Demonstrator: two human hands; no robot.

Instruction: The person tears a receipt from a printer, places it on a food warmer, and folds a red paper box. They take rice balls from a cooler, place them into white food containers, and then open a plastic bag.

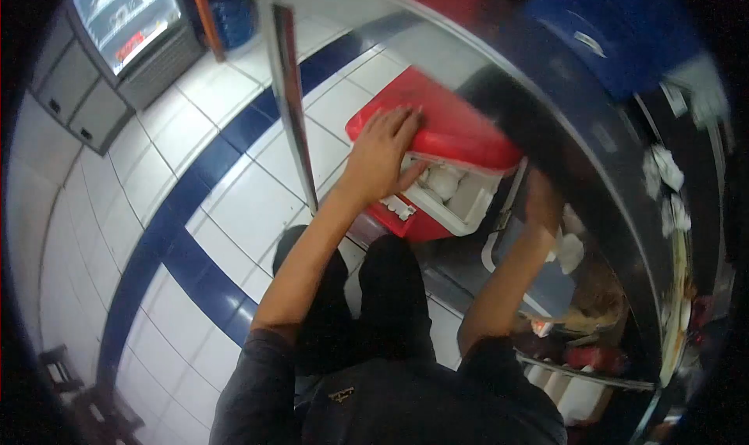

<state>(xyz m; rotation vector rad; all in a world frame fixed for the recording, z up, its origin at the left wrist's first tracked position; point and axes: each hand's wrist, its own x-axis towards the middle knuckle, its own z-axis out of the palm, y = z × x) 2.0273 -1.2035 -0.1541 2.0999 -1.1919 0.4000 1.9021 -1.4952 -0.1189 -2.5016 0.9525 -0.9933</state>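
A red cooler (438, 225) with a white inner rim stands on the floor below me. Its red lid (456, 129) is tilted up, so part of the inside shows. My left hand (381, 155) grips the lid's near left edge, fingers over the top and thumb underneath. Inside lie white rounded bundles (443, 183), whose kind I cannot make out. Near the lid's right end is my right hand (544, 197), dark and partly hidden, so its fingers do not show clearly.
A metal table edge (538, 94) curves over the cooler, with an upright metal leg (290, 94) to the left. Right of the cooler sits a grey container (546, 285). A lit display fridge (129, 20) stands at the far left on the white tiled floor (226, 203).
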